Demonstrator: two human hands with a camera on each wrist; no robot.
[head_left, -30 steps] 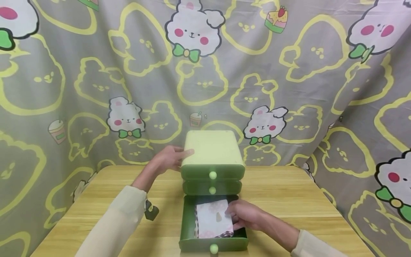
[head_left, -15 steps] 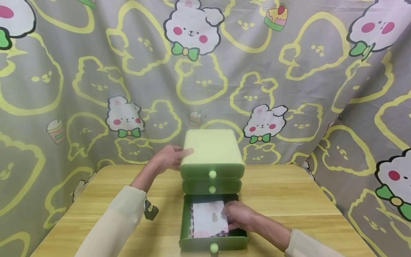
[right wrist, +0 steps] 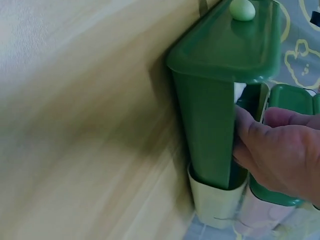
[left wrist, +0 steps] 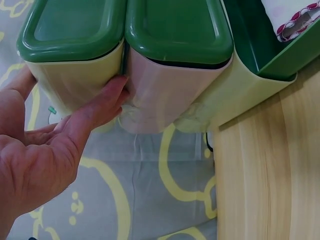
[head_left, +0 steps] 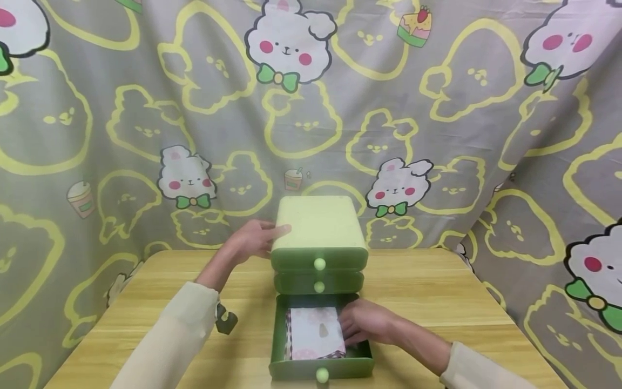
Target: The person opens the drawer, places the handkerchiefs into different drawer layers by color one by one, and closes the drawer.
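Observation:
A small three-drawer cabinet [head_left: 318, 224] with a pale yellow top stands on the table, its bottom drawer [head_left: 297, 369] pulled out. In that drawer lies a folded handkerchief [head_left: 313, 329], white with faint pink prints and a checked edge. My left hand [head_left: 255, 239] rests against the cabinet's upper left side, thumb over the top edge and fingers spread along the side. My right hand [head_left: 366, 322] reaches over the drawer's right wall, its fingertips dipping in at the handkerchief's right edge. In the right wrist view the drawer wall partly hides those fingers.
The upper two drawers, each with a round pale green knob [head_left: 319, 264], are pushed in. The wooden table [head_left: 413, 286] extends to both sides. A patterned curtain [head_left: 311, 135] hangs behind. A black device [head_left: 225, 320] sits at the left cuff.
My right hand has shifted the handkerchief leftward in the drawer, and its fingers have since come to the cloth's right edge. My left hand has stayed on the cabinet.

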